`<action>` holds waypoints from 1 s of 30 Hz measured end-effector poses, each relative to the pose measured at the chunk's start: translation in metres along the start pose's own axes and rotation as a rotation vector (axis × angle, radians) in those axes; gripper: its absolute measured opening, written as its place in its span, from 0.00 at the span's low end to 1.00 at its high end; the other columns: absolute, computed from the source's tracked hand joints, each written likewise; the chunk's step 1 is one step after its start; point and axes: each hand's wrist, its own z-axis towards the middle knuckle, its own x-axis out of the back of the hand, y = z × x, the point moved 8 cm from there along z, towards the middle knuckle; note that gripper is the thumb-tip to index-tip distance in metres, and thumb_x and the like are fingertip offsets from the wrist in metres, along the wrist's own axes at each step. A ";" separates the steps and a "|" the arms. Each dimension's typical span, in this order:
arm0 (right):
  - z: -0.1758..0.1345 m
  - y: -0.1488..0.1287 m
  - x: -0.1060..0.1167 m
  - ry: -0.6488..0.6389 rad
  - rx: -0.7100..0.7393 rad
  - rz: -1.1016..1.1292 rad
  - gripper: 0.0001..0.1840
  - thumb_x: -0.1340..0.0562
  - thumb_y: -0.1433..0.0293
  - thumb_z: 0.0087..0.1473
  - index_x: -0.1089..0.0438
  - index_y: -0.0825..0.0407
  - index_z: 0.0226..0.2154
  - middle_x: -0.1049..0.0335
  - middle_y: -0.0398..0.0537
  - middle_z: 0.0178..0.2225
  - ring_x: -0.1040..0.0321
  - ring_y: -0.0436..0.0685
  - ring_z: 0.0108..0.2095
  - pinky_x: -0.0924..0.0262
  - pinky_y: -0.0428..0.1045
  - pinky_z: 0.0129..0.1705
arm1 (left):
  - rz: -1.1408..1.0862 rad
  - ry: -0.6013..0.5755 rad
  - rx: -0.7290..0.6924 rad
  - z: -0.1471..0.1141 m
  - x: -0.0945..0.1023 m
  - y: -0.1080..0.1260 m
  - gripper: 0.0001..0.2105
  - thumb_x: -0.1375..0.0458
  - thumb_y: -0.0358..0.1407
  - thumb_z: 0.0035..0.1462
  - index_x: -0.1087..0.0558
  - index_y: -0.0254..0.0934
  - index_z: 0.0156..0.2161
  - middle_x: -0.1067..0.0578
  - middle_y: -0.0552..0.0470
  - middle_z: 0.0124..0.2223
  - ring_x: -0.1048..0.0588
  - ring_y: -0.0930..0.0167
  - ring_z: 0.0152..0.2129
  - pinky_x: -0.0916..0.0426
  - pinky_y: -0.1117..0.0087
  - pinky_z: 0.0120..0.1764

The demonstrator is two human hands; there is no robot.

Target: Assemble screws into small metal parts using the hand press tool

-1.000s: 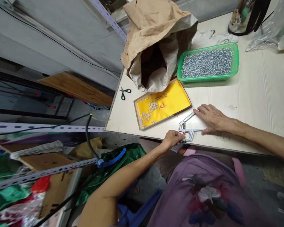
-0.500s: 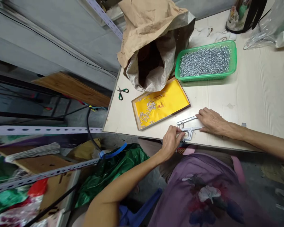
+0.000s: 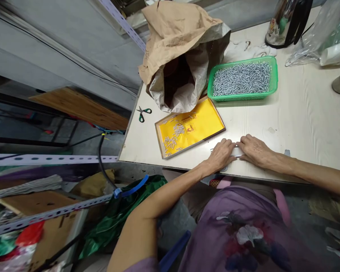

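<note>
At the table's front edge, a grey metal piece with two long arms (image 3: 237,152) lies mostly covered by my hands. My left hand (image 3: 222,155) is closed over its middle, fingers curled around the arms. Facing it, my right hand (image 3: 254,150) grips the other end, thumb and forefinger close to my left fingertips. The small spring seen on the piece earlier is hidden under my left hand. Just left and behind lies a shallow cardboard tray (image 3: 200,141) with a yellow bottom and a scatter of small metal springs or pins (image 3: 178,130).
A green plastic basket (image 3: 240,99) full of small metal springs or pins stands behind the tray. Beside it leans an open brown paper sack (image 3: 175,34). Green-handled scissors (image 3: 142,114) lie near the left edge. A kettle (image 3: 283,26) and plastic bag (image 3: 323,41) sit at the back right.
My left hand has moved right, from the left end of the metal piece to its arms, close to my right hand. The right hand keeps its hold. The view has shifted slightly.
</note>
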 end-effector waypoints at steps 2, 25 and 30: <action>-0.001 -0.003 -0.003 -0.012 0.006 0.019 0.07 0.36 0.71 0.56 0.28 0.59 0.37 0.31 0.56 0.36 0.37 0.60 0.38 0.44 0.52 0.37 | 0.004 -0.017 0.012 0.000 -0.001 0.003 0.11 0.43 0.37 0.62 0.32 0.33 0.47 0.29 0.44 0.44 0.32 0.61 0.44 0.34 0.61 0.44; 0.032 0.044 0.014 0.147 -0.055 -0.055 0.12 0.45 0.72 0.61 0.27 0.57 0.33 0.29 0.55 0.33 0.37 0.60 0.36 0.49 0.51 0.37 | -0.005 0.506 -0.101 -0.040 -0.041 0.048 0.17 0.57 0.33 0.68 0.32 0.30 0.54 0.25 0.37 0.51 0.28 0.63 0.52 0.34 0.53 0.58; 0.046 -0.032 0.018 0.097 0.221 -0.067 0.11 0.44 0.76 0.59 0.26 0.53 0.37 0.30 0.52 0.36 0.37 0.58 0.37 0.49 0.51 0.36 | -0.079 0.457 -0.120 -0.042 -0.040 0.053 0.15 0.55 0.34 0.68 0.29 0.32 0.51 0.24 0.40 0.49 0.27 0.64 0.51 0.31 0.57 0.55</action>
